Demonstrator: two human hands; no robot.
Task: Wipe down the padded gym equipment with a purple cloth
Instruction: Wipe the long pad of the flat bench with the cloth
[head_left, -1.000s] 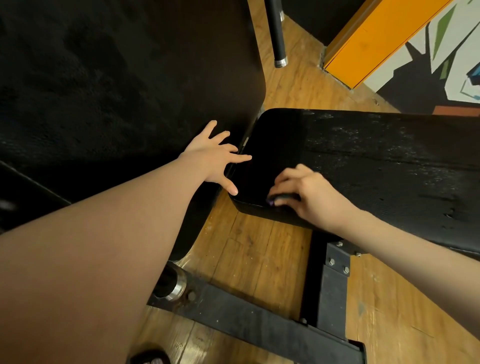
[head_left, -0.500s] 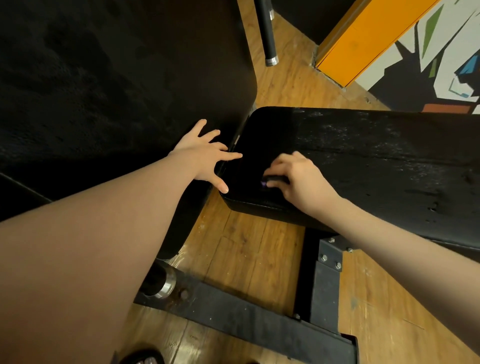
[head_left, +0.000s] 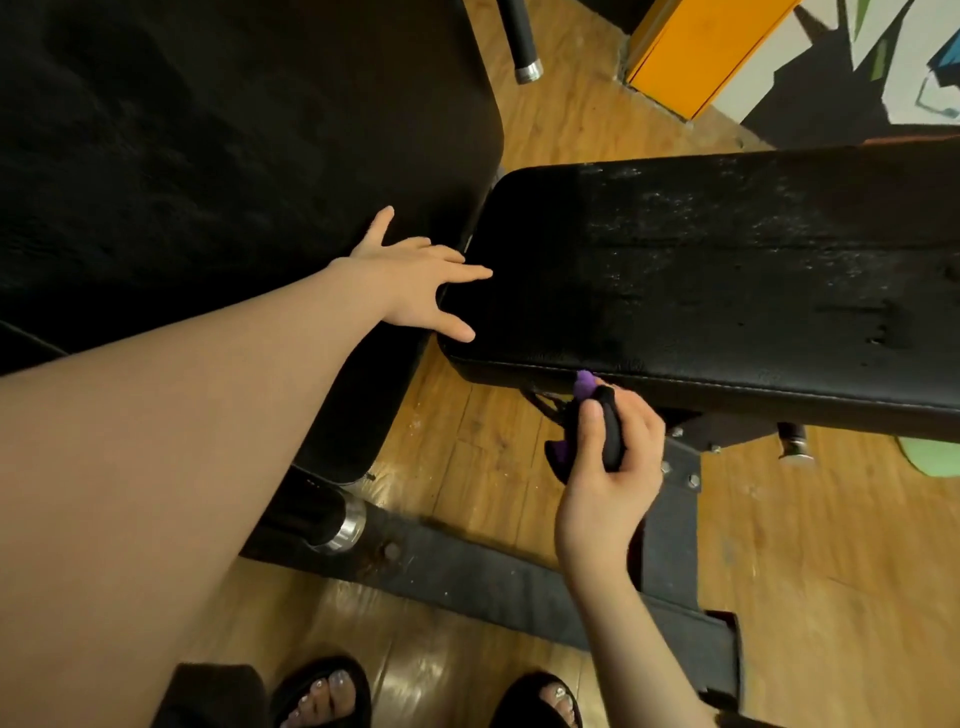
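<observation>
1. Two hands were at work. The left hand (head_left: 415, 280) lay spread, fingers straight, on the near-left corner of the bench (head_left: 727, 270), at about 10 o'clock from the right hand (head_left: 608, 462).
2. One cloth (head_left: 586, 385) showed, bunched in the curled fingers of the right hand together with something dark I could not identify. It sat just below the front edge of the bench, touching or nearly touching the side; I could not tell which.
3. Risk, as I judged it: the cloth was wadded so small that only a purple tip stuck out, so bare fingers or the dark item might have rubbed the padding instead of the cloth.
4. Risk: the hand was at the seam of the edge, and a stroke started too low could have slid off under the bench toward the metal frame (head_left: 670, 525) and its bolts at 6 o'clock.
5. Risk: the pale specks across the bench top at 1 o'clock lay well apart from the cloth and could have been missed.
6. Counts: two black pads, the bench and a large pad (head_left: 234, 156) at 10 o'clock; two sandalled feet at 7 o'clock; one bar end (head_left: 527, 70) at 12 o'clock.
</observation>
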